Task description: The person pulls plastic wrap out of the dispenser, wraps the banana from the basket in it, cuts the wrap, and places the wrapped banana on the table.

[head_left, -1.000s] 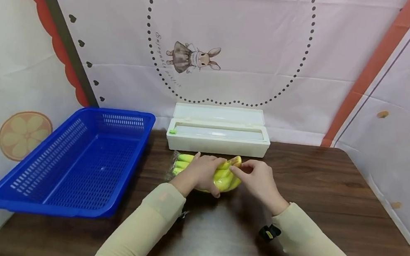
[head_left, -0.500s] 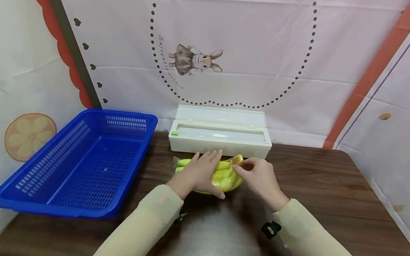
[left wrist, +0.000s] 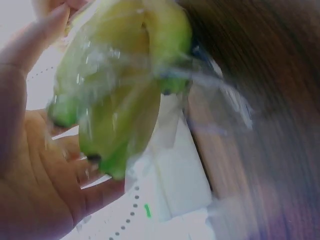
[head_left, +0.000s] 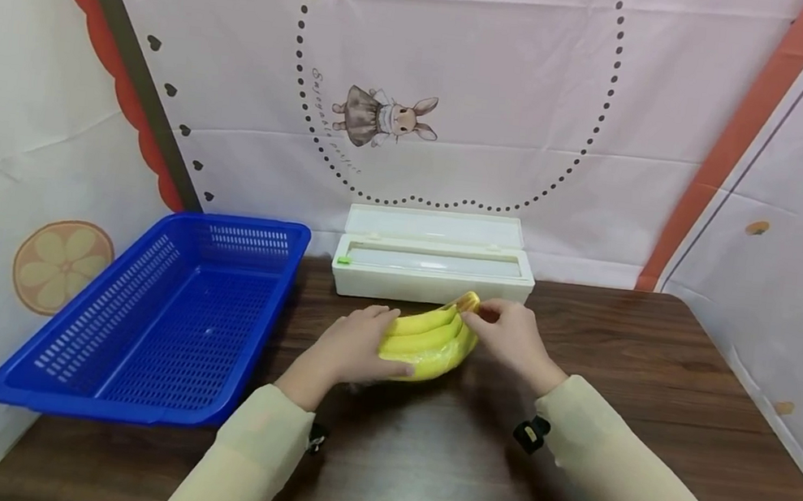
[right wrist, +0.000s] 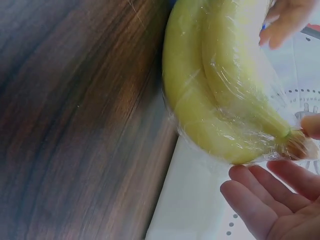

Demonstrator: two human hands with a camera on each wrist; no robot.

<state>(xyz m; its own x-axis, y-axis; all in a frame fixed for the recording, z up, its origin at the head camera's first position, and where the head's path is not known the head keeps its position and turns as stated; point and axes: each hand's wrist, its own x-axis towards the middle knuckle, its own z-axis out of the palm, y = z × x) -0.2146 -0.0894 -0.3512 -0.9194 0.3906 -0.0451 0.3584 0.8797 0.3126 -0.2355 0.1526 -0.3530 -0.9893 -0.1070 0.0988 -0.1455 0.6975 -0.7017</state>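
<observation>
A bunch of yellow bananas (head_left: pixel 429 341) with greenish tips is wrapped in clear cling film, which shines in the right wrist view over the bananas (right wrist: pixel 220 95). My left hand (head_left: pixel 350 345) holds the tip end, thumb in front and fingers behind. In the left wrist view, loose film trails from the green tips of the bananas (left wrist: pixel 117 75). My right hand (head_left: pixel 515 338) pinches the stem end between thumb and fingers. Part of the tip end is hidden behind the left hand in the head view.
A white cling film dispenser (head_left: pixel 434 288) with its lid raised stands behind the bananas. To the left is a blue plastic basket (head_left: pixel 235 396). Brown wooden table (head_left: pixel 635 406) extends to the right, with printed cloth (head_left: pixel 523 75) hanging behind and at the sides.
My left hand has shifted left from over the middle of the bunch to its tip end, uncovering more bananas. The right hand has stayed at the stem, which has risen slightly.
</observation>
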